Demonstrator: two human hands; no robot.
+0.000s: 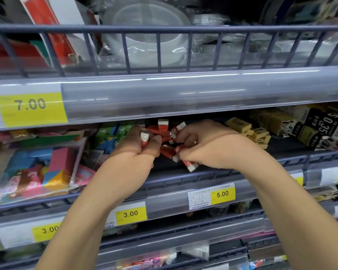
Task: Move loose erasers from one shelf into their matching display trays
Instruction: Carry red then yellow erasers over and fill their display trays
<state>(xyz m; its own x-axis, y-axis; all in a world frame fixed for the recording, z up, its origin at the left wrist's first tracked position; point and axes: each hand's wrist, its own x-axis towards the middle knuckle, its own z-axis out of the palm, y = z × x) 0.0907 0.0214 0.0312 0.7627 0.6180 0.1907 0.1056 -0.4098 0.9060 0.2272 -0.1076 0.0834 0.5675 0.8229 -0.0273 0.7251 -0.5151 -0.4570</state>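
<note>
Head view: your left hand (134, 151) pinches one small red-sleeved white eraser (144, 138) between thumb and curled fingers; your right hand (207, 146) has its fingers curled round more of the same erasers in the loose heap (165, 133) at the middle of the grey wire shelf (203, 175), behind its front rail. Gather only red-sleeved pieces; keep clear of the yellow-sleeved erasers (248, 128) lying just beside your right wrist. One eraser (191, 166) sits at the shelf's front edge and could slip through the rail, so secure it first.
</note>
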